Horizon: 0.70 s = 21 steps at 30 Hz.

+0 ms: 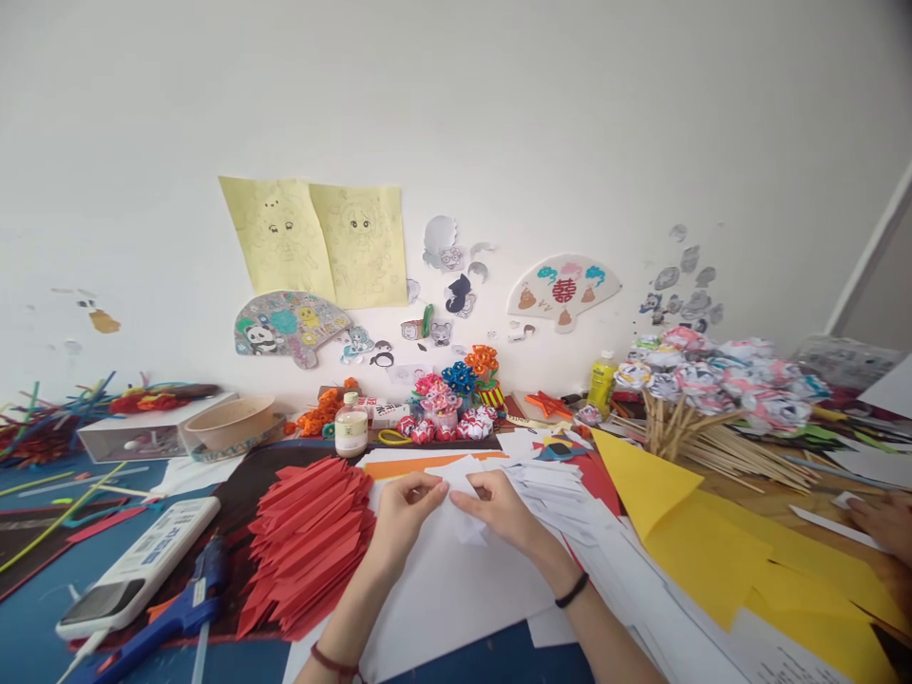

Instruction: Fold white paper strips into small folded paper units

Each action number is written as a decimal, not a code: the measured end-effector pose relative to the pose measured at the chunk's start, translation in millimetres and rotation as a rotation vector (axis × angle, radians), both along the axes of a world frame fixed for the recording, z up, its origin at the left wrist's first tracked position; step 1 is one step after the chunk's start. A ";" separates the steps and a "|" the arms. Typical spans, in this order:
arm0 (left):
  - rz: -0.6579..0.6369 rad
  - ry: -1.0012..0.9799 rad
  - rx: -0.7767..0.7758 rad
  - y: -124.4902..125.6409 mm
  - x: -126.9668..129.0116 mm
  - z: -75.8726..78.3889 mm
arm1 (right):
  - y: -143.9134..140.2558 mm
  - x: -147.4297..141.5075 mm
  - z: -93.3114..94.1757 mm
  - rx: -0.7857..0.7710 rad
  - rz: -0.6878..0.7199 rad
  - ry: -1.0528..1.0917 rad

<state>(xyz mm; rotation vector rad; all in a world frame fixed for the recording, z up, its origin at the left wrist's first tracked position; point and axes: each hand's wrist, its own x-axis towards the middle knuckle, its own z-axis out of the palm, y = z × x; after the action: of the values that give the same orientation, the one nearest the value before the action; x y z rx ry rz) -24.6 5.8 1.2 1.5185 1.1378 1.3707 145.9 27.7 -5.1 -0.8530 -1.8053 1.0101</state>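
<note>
Between my two hands is a piece of folded white paper (468, 527), pinched from both sides above large white sheets (434, 617). My left hand (409, 503) is closed, thumb and fingertips pressed together on the paper's left edge. My right hand (495, 503) grips its right side the same way, with the thumb tips close together. Part of the paper is hidden behind the fingers. Left of my left hand lies a pile of folded red paper strips (310, 541). Just right of my right hand are folded white paper strips (556, 494).
A blue glue gun (189, 598) and a white power strip (142, 565) lie at left. Yellow paper sheets (712, 541) spread to the right, near another person's hand (883, 522). Behind stand a small bottle (351, 426) and paper flowers on sticks (719, 380).
</note>
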 end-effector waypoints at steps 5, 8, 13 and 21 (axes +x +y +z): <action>-0.014 0.047 0.008 0.2 -0.8 1.3 | 1.0 0.2 -1.4 -0.031 0.009 0.039; -0.007 0.092 0.044 0.7 -0.9 -0.3 | 2.2 0.7 -2.9 -0.044 0.046 0.046; 0.052 0.116 0.096 3.2 1.6 -7.3 | 0.4 0.7 -2.2 -0.092 0.122 0.078; 0.020 0.335 0.167 -1.9 5.0 -3.4 | 2.7 2.2 -1.7 -0.045 0.054 0.066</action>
<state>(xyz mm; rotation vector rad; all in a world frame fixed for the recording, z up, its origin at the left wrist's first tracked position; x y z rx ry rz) -19.5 3.8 -2.2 1.9152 1.2665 1.2810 148.1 30.4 -6.8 -0.7930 -1.7642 1.1041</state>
